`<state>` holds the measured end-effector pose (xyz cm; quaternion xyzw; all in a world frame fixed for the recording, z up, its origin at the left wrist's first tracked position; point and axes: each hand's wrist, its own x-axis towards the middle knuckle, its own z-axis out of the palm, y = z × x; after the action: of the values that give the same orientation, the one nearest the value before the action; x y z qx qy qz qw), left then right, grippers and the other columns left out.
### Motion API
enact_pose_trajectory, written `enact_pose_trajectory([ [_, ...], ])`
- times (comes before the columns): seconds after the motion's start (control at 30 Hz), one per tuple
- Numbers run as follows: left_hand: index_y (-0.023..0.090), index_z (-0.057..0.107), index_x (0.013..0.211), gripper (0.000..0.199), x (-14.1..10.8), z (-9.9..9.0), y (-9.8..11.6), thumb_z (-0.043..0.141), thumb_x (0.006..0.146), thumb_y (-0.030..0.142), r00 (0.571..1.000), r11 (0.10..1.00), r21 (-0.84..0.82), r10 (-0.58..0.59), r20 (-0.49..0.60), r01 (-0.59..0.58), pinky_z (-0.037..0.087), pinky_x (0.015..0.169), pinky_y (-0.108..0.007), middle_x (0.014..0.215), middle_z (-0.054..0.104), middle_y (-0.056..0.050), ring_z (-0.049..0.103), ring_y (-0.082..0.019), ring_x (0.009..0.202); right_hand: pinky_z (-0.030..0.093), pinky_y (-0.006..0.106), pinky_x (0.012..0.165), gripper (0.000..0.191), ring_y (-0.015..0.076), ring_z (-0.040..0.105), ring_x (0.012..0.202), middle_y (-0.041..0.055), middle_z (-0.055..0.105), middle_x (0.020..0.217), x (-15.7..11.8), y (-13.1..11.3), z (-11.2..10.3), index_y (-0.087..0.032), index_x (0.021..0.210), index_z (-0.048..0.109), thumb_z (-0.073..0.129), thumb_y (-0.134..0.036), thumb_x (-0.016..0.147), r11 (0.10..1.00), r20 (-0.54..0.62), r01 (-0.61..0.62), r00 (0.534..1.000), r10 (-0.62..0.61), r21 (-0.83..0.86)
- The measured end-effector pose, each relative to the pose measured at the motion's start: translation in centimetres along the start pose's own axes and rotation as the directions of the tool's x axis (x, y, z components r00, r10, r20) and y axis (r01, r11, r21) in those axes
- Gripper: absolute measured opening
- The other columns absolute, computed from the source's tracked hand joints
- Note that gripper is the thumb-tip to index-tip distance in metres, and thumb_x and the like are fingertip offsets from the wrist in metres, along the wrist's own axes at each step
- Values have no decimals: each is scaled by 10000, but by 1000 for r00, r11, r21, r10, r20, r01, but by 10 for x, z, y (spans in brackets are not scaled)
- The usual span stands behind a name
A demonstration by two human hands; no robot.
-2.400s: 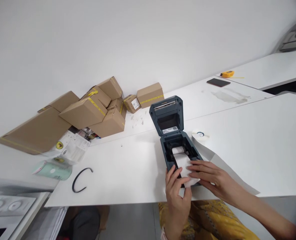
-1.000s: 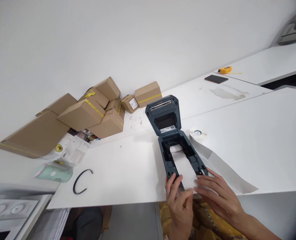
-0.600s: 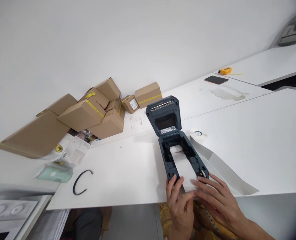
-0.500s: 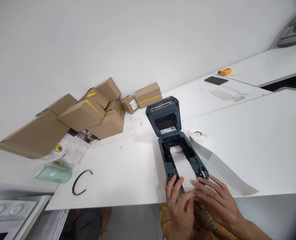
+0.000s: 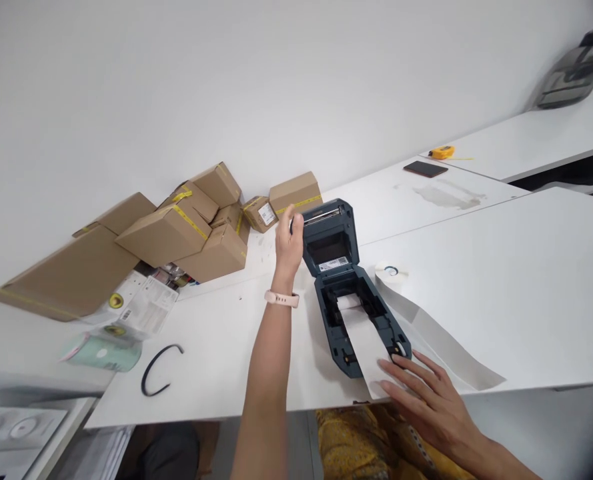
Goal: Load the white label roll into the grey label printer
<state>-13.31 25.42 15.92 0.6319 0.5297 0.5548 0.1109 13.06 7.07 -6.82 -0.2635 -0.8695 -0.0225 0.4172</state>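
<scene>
A dark blue-grey label printer (image 5: 329, 333) stands at the table's front edge with its lid (image 5: 349, 233) raised. My left hand (image 5: 290, 241), a pink band on its wrist, is at the lid's upper left corner, thumb and fingers closed about the edge. From a roll inside the printer, a white paper strip (image 5: 367, 340) runs out over the front. Stretched fingers of my right hand (image 5: 433, 393) lie on the strip and the printer's front right corner. Right of the printer lies a label roll (image 5: 393, 269) with a long unrolled strip (image 5: 446, 343).
Cardboard boxes (image 5: 163, 233) are piled against the wall at left. Nearer are a green packet (image 5: 106, 352) and a black curved band (image 5: 151, 370). A dark tablet-like slab (image 5: 425, 169) and a yellow tape measure (image 5: 442, 153) lie at the back right.
My left hand has left the paper at the printer's front and moved up to the raised lid's left corner. My right hand has stayed on the paper.
</scene>
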Motion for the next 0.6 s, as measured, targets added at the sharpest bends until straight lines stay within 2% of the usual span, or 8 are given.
enact_pose_trajectory([
  [0.07, 206, 638, 1183, 450, 6, 6, -2, 424, 1012, 563, 1000, 999, -51, -20, 2, 20, 397, 1137, -442, 1303, 660, -107, 571, -248, 1298, 343, 518, 1187, 493, 243, 581, 1323, 47, 680, 1368, 2, -1, 0, -267, 1374, 599, 549, -58, 931, 1000, -17, -10, 1000, 10, -9],
  [0.13, 208, 657, 1116, 413, -10, 8, 3, 450, 1006, 547, 998, 997, -68, 27, -53, -30, 438, 1095, -415, 1207, 696, -93, 618, -236, 1213, 344, 519, 1185, 443, 240, 600, 1296, 50, 710, 1320, 5, -3, 1, -249, 1336, 631, 518, -60, 952, 1000, -52, -28, 998, 27, -5],
  [0.23, 226, 644, 1159, 322, -61, 4, 16, 480, 1014, 462, 989, 989, -87, 113, -97, -121, 460, 1084, -408, 1217, 690, -83, 629, -226, 1204, 389, 522, 1145, 385, 233, 624, 1247, 52, 746, 1243, 9, -5, 5, -232, 1260, 677, 482, -56, 978, 999, -140, -37, 989, 40, 23],
  [0.33, 243, 590, 1269, 287, -125, -1, 20, 473, 1023, 330, 967, 966, -60, 248, -56, -251, 438, 1130, -470, 1386, 606, -113, 551, -257, 1336, 431, 526, 1106, 344, 232, 647, 1169, 69, 765, 1137, 9, -4, 11, -205, 1215, 711, 489, -69, 989, 999, -230, -19, 973, 26, 33],
  [0.4, 242, 546, 1341, 339, -165, -3, 16, 461, 1013, 260, 948, 948, -9, 319, 2, -319, 422, 1148, -520, 1502, 508, -137, 470, -290, 1420, 459, 528, 1086, 333, 230, 657, 1110, 70, 756, 1058, 6, -3, 14, -202, 1191, 730, 519, -62, 975, 999, -264, -16, 964, 25, 36],
  [0.5, 223, 501, 1398, 415, -213, -4, 3, 483, 984, 205, 926, 922, 98, 365, 94, -374, 415, 1160, -547, 1584, 407, -157, 374, -319, 1490, 482, 532, 1078, 367, 224, 656, 1058, 59, 724, 994, 0, -1, 15, -216, 1189, 740, 542, -28, 944, 999, -260, -17, 965, 27, 42],
  [0.6, 207, 526, 1354, 400, -246, -4, -8, 506, 957, 169, 909, 890, 185, 400, 118, -416, 454, 1128, -554, 1565, 431, -161, 383, -328, 1484, 488, 537, 1085, 410, 225, 650, 1053, 53, 705, 990, -4, 2, 13, -239, 1220, 731, 527, -19, 940, 999, -225, -13, 974, 23, 46],
])
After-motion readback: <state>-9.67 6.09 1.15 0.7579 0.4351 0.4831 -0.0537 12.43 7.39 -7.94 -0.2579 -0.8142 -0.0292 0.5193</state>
